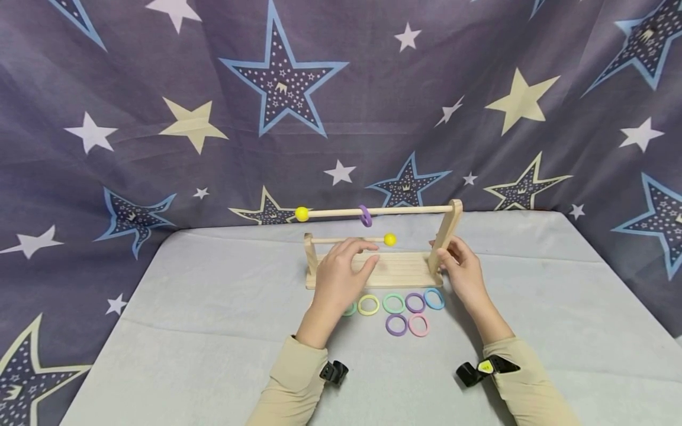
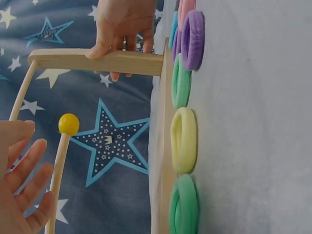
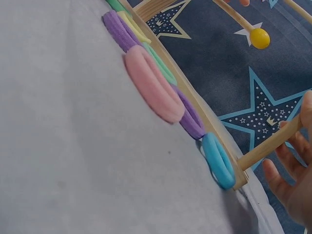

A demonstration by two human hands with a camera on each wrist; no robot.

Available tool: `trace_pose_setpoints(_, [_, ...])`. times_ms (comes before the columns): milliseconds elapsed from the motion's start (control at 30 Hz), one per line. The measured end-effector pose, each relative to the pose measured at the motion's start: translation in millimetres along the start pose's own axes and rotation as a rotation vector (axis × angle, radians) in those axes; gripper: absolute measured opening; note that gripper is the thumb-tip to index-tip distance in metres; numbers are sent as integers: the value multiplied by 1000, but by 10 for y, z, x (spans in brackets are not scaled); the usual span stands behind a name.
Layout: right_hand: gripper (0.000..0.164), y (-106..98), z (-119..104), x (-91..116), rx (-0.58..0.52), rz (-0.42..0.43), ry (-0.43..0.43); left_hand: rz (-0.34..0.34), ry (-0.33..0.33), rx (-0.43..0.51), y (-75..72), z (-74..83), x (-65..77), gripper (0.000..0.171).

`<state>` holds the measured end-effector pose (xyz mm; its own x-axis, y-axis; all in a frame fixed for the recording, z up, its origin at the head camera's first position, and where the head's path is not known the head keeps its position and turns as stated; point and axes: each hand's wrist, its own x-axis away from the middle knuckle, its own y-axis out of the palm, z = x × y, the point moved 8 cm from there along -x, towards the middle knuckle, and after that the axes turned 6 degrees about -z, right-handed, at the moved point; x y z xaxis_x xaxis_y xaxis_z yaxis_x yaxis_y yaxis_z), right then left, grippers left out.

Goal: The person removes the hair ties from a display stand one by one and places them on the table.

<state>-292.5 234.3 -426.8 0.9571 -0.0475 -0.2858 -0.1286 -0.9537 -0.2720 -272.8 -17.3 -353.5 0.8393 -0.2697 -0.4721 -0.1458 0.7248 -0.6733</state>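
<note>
A wooden rack (image 1: 402, 269) stands on the table, with a long upper rod (image 1: 410, 210) and a short lower rod (image 1: 348, 239), both tipped with yellow balls. One purple hair tie (image 1: 365, 216) hangs around the upper rod. My right hand (image 1: 469, 275) grips the rack's taller right post (image 2: 122, 62), thumb in front and fingers behind. Just before the lower rod is my left hand (image 1: 341, 278), thumb and fingers apart and nothing between them; it hides part of that rod and of the base.
In front of the base lie several hair ties: a yellow one (image 1: 368, 305), a blue one (image 1: 434, 299), a pink one (image 1: 418, 325), plus green and purple ones. A star-printed dark cloth (image 1: 362, 106) hangs behind the grey-covered table (image 1: 213, 355).
</note>
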Motion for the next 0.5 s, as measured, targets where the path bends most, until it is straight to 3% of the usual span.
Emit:
trace_pose_setpoints(333, [36, 8, -25, -3, -34, 1, 3, 132, -18, 60, -114, -5, 6, 19])
trace_pose_setpoints(500, [36, 16, -26, -6, -45, -1, 8, 157, -55, 99, -160, -3, 11, 19])
